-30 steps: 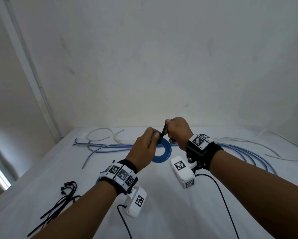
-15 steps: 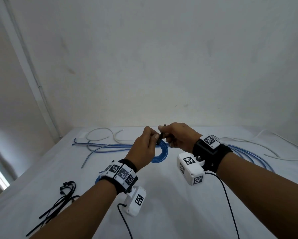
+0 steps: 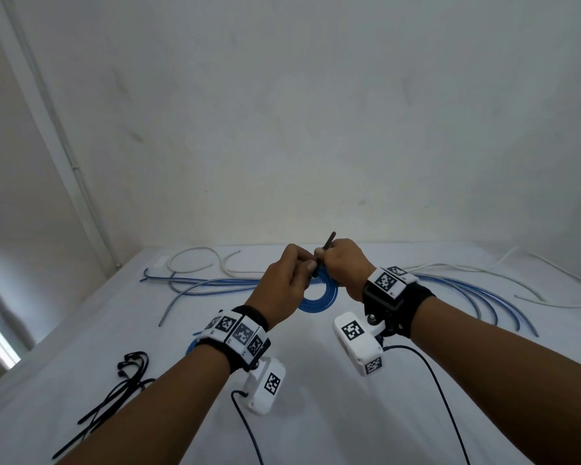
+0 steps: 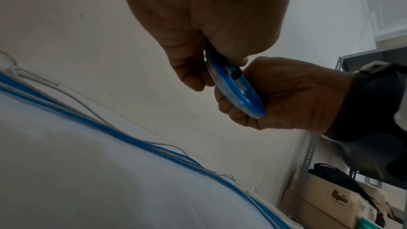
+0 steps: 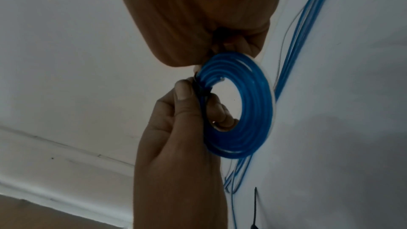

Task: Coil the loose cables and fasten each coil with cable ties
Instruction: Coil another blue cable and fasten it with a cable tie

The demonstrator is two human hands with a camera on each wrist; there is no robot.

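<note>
Blue coil [image 3: 319,293] held above desk [image 3: 316,414], left hand [image 3: 287,280] fingers pinching it at the black cable tie [image 3: 326,248]; right hand [image 3: 341,266] grips the tie's tail. Risk: a slack pinch lets turns spring apart (tie apparently not cinched); a skewed pull slides the tie along the coil

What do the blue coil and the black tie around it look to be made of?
Blue coil: probably plastic-sheathed cable, smooth and slightly glossy, with highlights along its turns.
Black tie: likely matte plastic, a thin stiff strip standing straight above the right hand.
</note>
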